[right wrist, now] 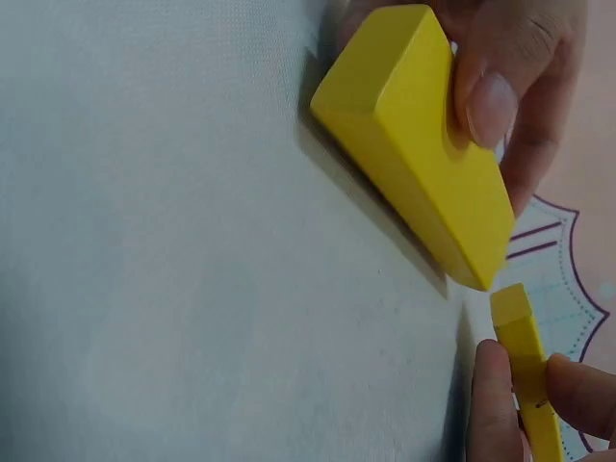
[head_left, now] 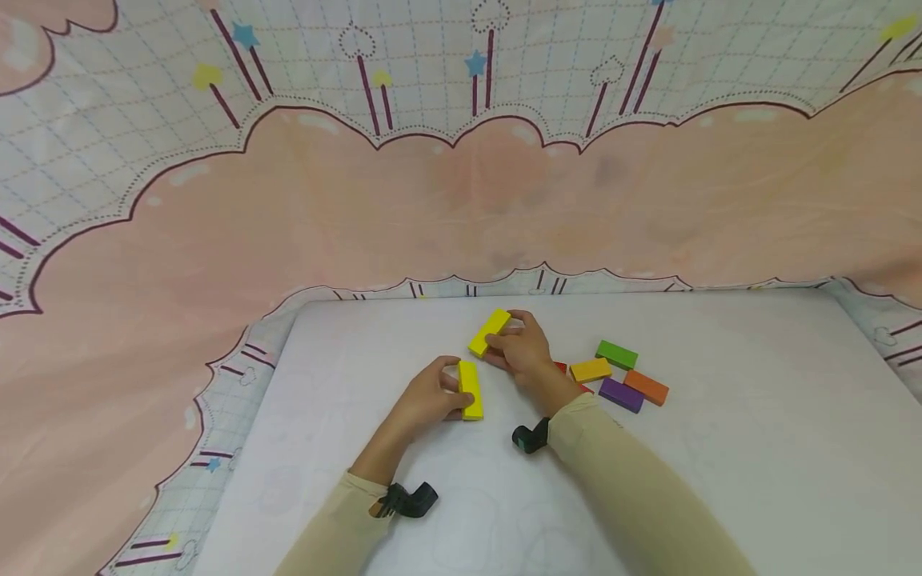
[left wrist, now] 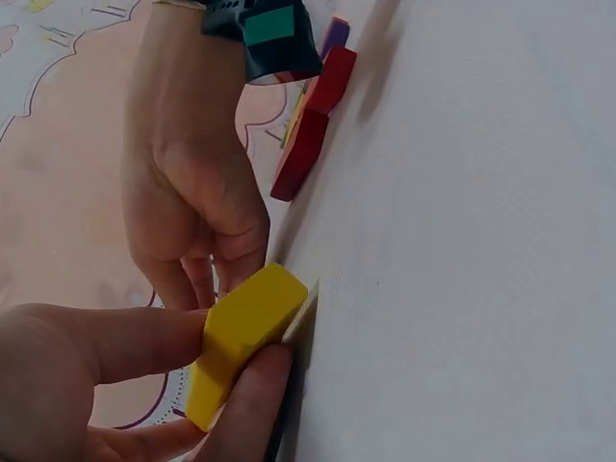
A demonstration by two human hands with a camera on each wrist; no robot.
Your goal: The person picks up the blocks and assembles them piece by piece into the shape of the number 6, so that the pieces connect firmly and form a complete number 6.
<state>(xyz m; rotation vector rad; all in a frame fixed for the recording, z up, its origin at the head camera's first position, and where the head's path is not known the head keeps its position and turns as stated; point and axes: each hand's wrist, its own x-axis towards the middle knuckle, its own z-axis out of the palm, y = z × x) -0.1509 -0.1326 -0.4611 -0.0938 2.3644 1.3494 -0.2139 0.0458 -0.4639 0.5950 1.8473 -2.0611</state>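
Observation:
My left hand (head_left: 430, 394) pinches a yellow block (head_left: 471, 392) between thumb and fingers, low over the white tabletop. In the left wrist view the same yellow block (left wrist: 245, 332) sits tilted between the fingertips. Slightly farther away, my right hand (head_left: 522, 348) grips a second yellow block (head_left: 490, 333), which slants up to the right. The right wrist view shows this second block (right wrist: 414, 144) close up, with the thumb pressed on its side. A small gap separates the two blocks. Whether either one touches the table is hard to tell.
Right of my right hand lies a loose group: a green block (head_left: 616, 354), an orange block (head_left: 646, 387), a purple block (head_left: 621, 395) and an amber block (head_left: 591, 370). Red blocks (left wrist: 301, 154) are partly hidden by my right forearm. A patterned cloth (head_left: 461, 208) hangs behind the white table (head_left: 756, 448).

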